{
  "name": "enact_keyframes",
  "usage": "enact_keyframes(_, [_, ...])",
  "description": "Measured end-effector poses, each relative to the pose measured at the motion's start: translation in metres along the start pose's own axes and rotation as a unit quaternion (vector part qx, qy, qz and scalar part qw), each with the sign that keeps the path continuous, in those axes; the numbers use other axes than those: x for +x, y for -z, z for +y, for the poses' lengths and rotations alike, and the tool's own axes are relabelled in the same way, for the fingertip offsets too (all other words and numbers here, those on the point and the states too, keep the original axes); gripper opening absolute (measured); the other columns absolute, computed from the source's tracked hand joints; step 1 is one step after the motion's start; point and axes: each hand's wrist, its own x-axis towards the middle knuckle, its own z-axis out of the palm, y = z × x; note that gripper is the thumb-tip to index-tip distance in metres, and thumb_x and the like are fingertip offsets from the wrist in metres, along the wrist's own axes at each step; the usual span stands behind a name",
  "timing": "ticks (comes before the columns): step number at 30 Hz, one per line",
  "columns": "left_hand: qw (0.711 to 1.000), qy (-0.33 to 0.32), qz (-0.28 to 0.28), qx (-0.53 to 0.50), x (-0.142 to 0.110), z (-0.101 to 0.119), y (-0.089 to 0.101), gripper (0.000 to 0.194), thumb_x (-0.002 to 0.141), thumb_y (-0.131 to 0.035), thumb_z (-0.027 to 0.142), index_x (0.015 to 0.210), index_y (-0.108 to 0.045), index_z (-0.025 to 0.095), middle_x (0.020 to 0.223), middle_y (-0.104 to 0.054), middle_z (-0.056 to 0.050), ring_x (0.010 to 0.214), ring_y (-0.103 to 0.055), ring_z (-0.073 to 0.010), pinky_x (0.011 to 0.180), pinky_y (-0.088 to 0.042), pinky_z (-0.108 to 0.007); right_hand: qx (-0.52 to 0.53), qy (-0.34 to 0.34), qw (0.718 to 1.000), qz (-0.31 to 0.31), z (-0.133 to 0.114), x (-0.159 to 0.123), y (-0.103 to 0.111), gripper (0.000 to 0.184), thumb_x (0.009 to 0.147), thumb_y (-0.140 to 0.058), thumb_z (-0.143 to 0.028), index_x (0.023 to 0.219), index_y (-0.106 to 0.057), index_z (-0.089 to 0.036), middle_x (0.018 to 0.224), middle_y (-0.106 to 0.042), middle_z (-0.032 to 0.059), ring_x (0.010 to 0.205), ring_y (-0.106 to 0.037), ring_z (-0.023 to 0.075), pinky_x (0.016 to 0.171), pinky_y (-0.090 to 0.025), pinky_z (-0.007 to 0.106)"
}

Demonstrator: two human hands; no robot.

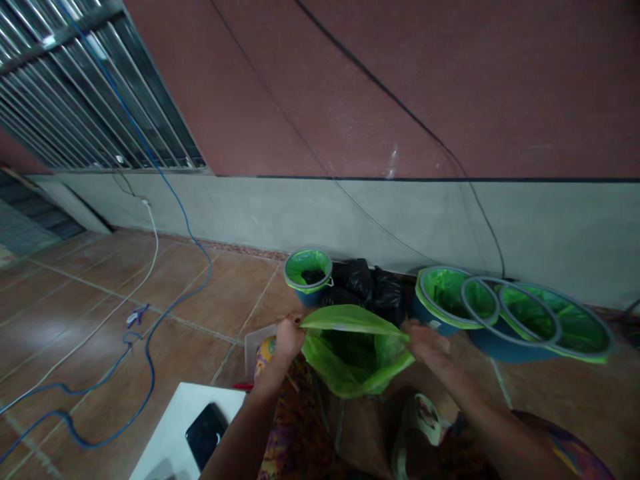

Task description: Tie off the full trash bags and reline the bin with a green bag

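Observation:
A green plastic bag (pixel 357 360) is stretched wide between my two hands, its mouth facing up. My left hand (pixel 290 337) is closed on the left side of its rim. On the opposite side, my right hand (pixel 425 339) grips the edge. Whether a bin stands beneath the bag is hidden. Beyond it, a small blue bin (pixel 309 301) with a green liner and grey ring holds something black. To the right are a lined blue bin (pixel 425 313) and a larger lined one (pixel 515 350), with a loose grey ring (pixel 511 312) lying across their tops.
Black bags (pixel 373 283) lie against the wall. A white board (pixel 170 427) with a phone (pixel 207 433) is at lower left, near a clear plastic box (pixel 253 347). Blue (pixel 150 360) and white cables (pixel 150 270) run over the tiles past a purple-and-white item (pixel 137 316). My sandalled foot (pixel 420 427) is below.

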Motion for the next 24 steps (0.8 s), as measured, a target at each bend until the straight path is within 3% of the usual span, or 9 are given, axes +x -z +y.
enact_keyframes(1, [1.000,-0.013,-0.006,-0.010,-0.001,0.005,-0.004,0.029,0.077,-0.060,0.008,0.102,-0.074,0.017,0.106,-0.075,-0.007,0.101,-0.068,-0.0184,0.092,-0.049,-0.025,-0.002,0.018,1.000,0.006,-0.015,-0.006,0.001,0.037,0.082,-0.054,-0.013,0.117,-0.066,-0.014,0.108,-0.070,0.0173,0.101,-0.065,0.0308,0.080,-0.049,0.040])
enact_keyframes(3, [0.999,-0.047,-0.013,-0.024,-0.003,0.016,-0.012,0.029,0.077,-0.060,0.008,0.100,-0.074,0.018,0.102,-0.075,-0.005,0.099,-0.068,-0.0179,0.093,-0.049,-0.027,-0.005,0.156,0.986,0.063,-0.050,-0.019,0.005,0.068,0.075,-0.068,-0.022,0.140,-0.049,-0.016,0.133,-0.059,0.0174,0.118,-0.056,0.0323,0.095,-0.045,0.044])
enact_keyframes(4, [0.997,-0.070,-0.014,-0.029,-0.004,0.023,-0.015,0.031,0.076,-0.059,0.006,0.101,-0.073,0.018,0.102,-0.075,-0.005,0.099,-0.067,-0.0175,0.093,-0.049,-0.027,0.007,0.217,0.973,0.083,-0.068,-0.025,0.007,0.075,0.075,-0.069,-0.025,0.145,-0.043,-0.015,0.140,-0.054,0.0174,0.123,-0.052,0.0317,0.100,-0.042,0.043])
enact_keyframes(6, [0.993,-0.114,-0.009,-0.034,-0.006,0.033,-0.021,0.037,0.072,-0.058,0.002,0.103,-0.072,0.018,0.105,-0.073,-0.006,0.101,-0.066,-0.0173,0.095,-0.049,-0.027,0.017,0.291,0.950,0.111,-0.100,-0.034,0.012,0.070,0.080,-0.065,-0.026,0.145,-0.043,-0.016,0.144,-0.051,0.0153,0.126,-0.049,0.0301,0.103,-0.039,0.041])
enact_keyframes(9, [0.988,-0.155,0.006,-0.029,-0.007,0.039,-0.027,0.043,0.070,-0.057,0.000,0.108,-0.070,0.016,0.109,-0.071,-0.007,0.103,-0.065,-0.0182,0.097,-0.048,-0.028,-0.005,0.312,0.945,0.098,-0.125,-0.034,0.018,0.036,0.090,-0.048,-0.019,0.124,-0.061,-0.017,0.122,-0.066,0.0121,0.113,-0.058,0.0263,0.097,-0.042,0.038])
enact_keyframes(12, [0.987,-0.159,0.005,-0.021,-0.007,0.032,-0.028,0.039,0.075,-0.057,0.003,0.108,-0.070,0.017,0.108,-0.070,-0.007,0.101,-0.066,-0.0182,0.093,-0.050,-0.028,-0.036,0.276,0.958,0.068,-0.119,-0.022,0.022,0.034,0.094,-0.035,-0.013,0.105,-0.067,-0.016,0.104,-0.072,0.0112,0.100,-0.065,0.0236,0.088,-0.044,0.033])
enact_keyframes(18, [0.994,-0.109,-0.006,0.003,-0.007,0.011,-0.032,0.028,0.082,-0.061,0.014,0.106,-0.072,0.020,0.107,-0.071,-0.007,0.100,-0.066,-0.0176,0.091,-0.050,-0.027,-0.039,0.207,0.976,0.046,-0.074,0.004,0.021,0.033,0.095,-0.035,-0.012,0.104,-0.067,-0.016,0.102,-0.074,0.0099,0.091,-0.068,0.0191,0.075,-0.045,0.026])
enact_keyframes(24, [0.999,-0.029,-0.020,0.041,0.000,-0.003,-0.026,0.040,0.076,-0.057,0.003,0.111,-0.072,0.016,0.114,-0.072,-0.010,0.110,-0.065,-0.0183,0.099,-0.046,-0.026,0.009,0.159,0.987,0.036,-0.052,0.018,0.011,0.032,0.095,-0.038,-0.016,0.103,-0.069,-0.017,0.101,-0.074,0.0092,0.093,-0.068,0.0182,0.077,-0.046,0.024])
